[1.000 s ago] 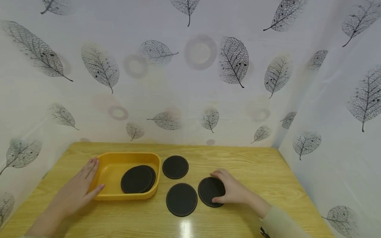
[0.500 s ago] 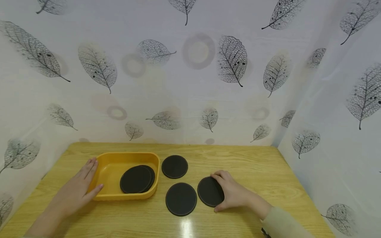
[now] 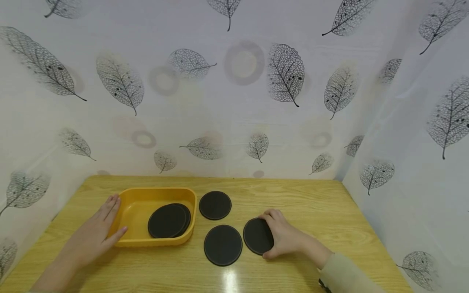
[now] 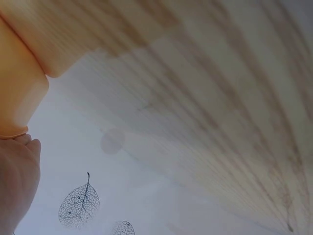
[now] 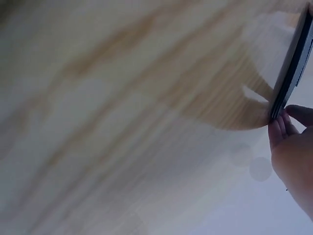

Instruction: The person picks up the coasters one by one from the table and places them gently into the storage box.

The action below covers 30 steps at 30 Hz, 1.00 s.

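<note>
Two bare hands work at a wooden table (image 3: 293,199), nearest the camera along the bottom of the frame. At lower right, beyond a pale sleeve (image 3: 346,274), the right hand (image 3: 287,237) has its thumb and fingers curled on the edge of a black disc (image 3: 257,236). That disc lies just left of the palm, between thumb and fingertips; the right wrist view shows it edge-on at upper right. At lower left, the left hand (image 3: 91,232) rests against the left side of a yellow tray (image 3: 135,226), fingers straight and thumb apart, reaching over the near-left corner.

Left of the gripped disc, near the bottom centre, lies a second disc (image 3: 223,245), just beside it. Two overlapping discs (image 3: 167,221) sit in the tray's right part. Farther back, right of the tray, lies another disc (image 3: 215,205). Behind everything hangs a pale leaf-patterned backdrop (image 3: 223,106).
</note>
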Available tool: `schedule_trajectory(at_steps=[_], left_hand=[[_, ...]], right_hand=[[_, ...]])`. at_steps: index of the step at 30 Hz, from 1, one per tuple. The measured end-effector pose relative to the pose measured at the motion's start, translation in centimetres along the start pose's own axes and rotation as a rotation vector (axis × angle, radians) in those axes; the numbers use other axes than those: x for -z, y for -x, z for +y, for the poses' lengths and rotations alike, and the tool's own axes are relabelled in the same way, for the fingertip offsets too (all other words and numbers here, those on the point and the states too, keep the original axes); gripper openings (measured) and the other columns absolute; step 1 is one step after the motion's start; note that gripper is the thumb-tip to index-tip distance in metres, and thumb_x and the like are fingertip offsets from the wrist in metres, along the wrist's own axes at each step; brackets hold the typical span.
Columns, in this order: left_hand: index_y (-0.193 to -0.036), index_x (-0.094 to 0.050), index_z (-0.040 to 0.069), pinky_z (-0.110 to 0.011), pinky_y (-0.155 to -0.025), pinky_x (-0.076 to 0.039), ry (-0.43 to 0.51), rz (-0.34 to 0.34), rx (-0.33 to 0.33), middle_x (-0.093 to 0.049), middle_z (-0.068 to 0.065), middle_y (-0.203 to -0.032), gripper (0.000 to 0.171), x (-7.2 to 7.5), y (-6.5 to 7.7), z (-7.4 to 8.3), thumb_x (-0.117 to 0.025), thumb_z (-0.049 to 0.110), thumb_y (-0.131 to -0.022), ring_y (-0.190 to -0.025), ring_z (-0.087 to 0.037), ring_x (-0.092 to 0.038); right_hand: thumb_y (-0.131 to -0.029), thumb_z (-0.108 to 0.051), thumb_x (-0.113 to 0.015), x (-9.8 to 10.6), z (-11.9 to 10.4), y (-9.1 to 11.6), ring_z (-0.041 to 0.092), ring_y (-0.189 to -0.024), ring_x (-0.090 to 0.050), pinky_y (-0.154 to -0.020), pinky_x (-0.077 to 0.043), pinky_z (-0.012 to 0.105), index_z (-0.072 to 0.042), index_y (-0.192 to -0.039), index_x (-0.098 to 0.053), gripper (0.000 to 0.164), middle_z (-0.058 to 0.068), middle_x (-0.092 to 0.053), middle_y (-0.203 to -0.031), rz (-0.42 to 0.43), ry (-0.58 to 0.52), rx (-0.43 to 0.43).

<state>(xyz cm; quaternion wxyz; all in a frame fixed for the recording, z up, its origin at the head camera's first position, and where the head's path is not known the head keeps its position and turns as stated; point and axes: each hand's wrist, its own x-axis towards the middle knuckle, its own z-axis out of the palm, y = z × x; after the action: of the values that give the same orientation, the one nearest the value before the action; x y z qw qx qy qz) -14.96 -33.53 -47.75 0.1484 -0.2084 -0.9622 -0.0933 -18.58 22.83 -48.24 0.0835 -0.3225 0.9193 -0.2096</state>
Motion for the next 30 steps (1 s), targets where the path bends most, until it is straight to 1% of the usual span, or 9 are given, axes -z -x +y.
schedule_trajectory(at_steps=[4, 6, 11, 15, 17, 21, 25, 28, 30], left_hand=[[-0.163, -0.021, -0.014, -0.009, -0.123, 0.016, -0.004, 0.002, -0.004, -0.008, -0.025, -0.176, 0.085, -0.1, 0.1, 0.0, -0.062, 0.034, -0.106, -0.166, -0.017, 0.01], [-0.163, -0.022, -0.014, -0.009, -0.123, 0.016, -0.005, 0.006, -0.005, -0.007, -0.024, -0.176, 0.085, -0.1, 0.1, -0.1, -0.062, 0.034, -0.106, -0.166, -0.015, 0.011], [-0.164, -0.02, -0.013, -0.008, -0.122, 0.017, 0.0, 0.009, -0.003, -0.004, -0.021, -0.177, 0.085, -0.2, 0.1, -0.3, -0.062, 0.033, -0.106, -0.166, -0.014, 0.012], [-0.164, -0.019, -0.012, -0.007, -0.122, 0.018, -0.001, 0.007, -0.006, -0.004, -0.021, -0.177, 0.086, -0.2, 0.0, -0.2, -0.062, 0.034, -0.106, -0.166, -0.014, 0.011], [-0.164, -0.019, -0.012, -0.008, -0.122, 0.017, 0.001, 0.008, -0.009, -0.005, -0.021, -0.178, 0.086, -0.2, -0.1, -0.2, -0.062, 0.034, -0.106, -0.165, -0.012, 0.013], [-0.164, -0.02, -0.013, -0.009, -0.124, 0.016, 0.001, 0.019, -0.021, -0.006, -0.022, -0.177, 0.085, -0.2, -0.2, -0.1, -0.063, 0.033, -0.105, -0.164, -0.009, 0.014], [-0.164, -0.02, -0.013, -0.01, -0.124, 0.016, -0.009, 0.028, -0.028, -0.004, -0.019, -0.178, 0.085, -0.3, -0.2, -0.2, -0.062, 0.033, -0.106, -0.165, -0.012, 0.013], [-0.163, -0.021, -0.013, -0.01, -0.125, 0.016, -0.017, 0.034, -0.032, -0.003, -0.018, -0.178, 0.085, -0.2, -0.1, -0.2, -0.062, 0.033, -0.106, -0.166, -0.013, 0.012], [-0.163, -0.022, -0.013, -0.01, -0.125, 0.016, -0.022, 0.036, -0.033, -0.004, -0.018, -0.178, 0.085, -0.2, -0.1, -0.2, -0.062, 0.034, -0.105, -0.164, -0.008, 0.014]], right_hand=[[-0.065, -0.052, -0.099, -0.1, -0.2, 0.0, 0.035, -0.135, -0.041, -0.108, -0.053, 0.052, 0.009, -0.156, -0.04, 0.124, 0.02, -0.042, -0.148, 0.006, 0.009, -0.003], [-0.065, -0.052, -0.1, -0.1, -0.2, 0.0, 0.037, -0.137, -0.041, -0.11, -0.053, 0.054, 0.009, -0.157, -0.039, 0.126, 0.021, -0.042, -0.15, 0.009, 0.003, -0.012], [-0.07, -0.045, -0.097, -0.2, -0.3, -0.1, 0.033, -0.135, -0.045, -0.106, -0.056, 0.05, 0.008, -0.157, -0.041, 0.116, 0.019, -0.045, -0.149, 0.027, -0.006, -0.018], [-0.07, -0.043, -0.095, -0.2, -0.4, -0.1, 0.032, -0.133, -0.043, -0.104, -0.057, 0.046, 0.009, -0.157, -0.041, 0.115, 0.02, -0.043, -0.147, 0.03, 0.008, -0.006], [-0.069, -0.042, -0.094, -0.2, -0.4, 0.0, 0.032, -0.133, -0.042, -0.104, -0.056, 0.045, 0.01, -0.157, -0.04, 0.115, 0.021, -0.042, -0.148, 0.028, 0.009, -0.007], [-0.067, -0.04, -0.092, 0.1, -0.4, -0.1, 0.033, -0.133, -0.043, -0.103, -0.056, 0.047, 0.011, -0.156, -0.041, 0.115, 0.022, -0.042, -0.147, 0.059, 0.018, -0.023], [-0.067, -0.039, -0.091, 1.0, -1.0, -1.1, 0.034, -0.134, -0.044, -0.104, -0.055, 0.053, 0.009, -0.156, -0.042, 0.113, 0.02, -0.044, -0.147, 0.117, 0.012, -0.025], [-0.067, -0.039, -0.09, 2.1, -2.2, -2.8, 0.035, -0.134, -0.045, -0.103, -0.054, 0.055, 0.008, -0.156, -0.043, 0.112, 0.02, -0.046, -0.148, 0.135, 0.003, 0.002], [-0.067, -0.039, -0.09, 2.8, -3.4, -4.3, 0.035, -0.135, -0.045, -0.104, -0.054, 0.054, 0.006, -0.158, -0.042, 0.112, 0.021, -0.045, -0.15, 0.124, -0.004, 0.031]])
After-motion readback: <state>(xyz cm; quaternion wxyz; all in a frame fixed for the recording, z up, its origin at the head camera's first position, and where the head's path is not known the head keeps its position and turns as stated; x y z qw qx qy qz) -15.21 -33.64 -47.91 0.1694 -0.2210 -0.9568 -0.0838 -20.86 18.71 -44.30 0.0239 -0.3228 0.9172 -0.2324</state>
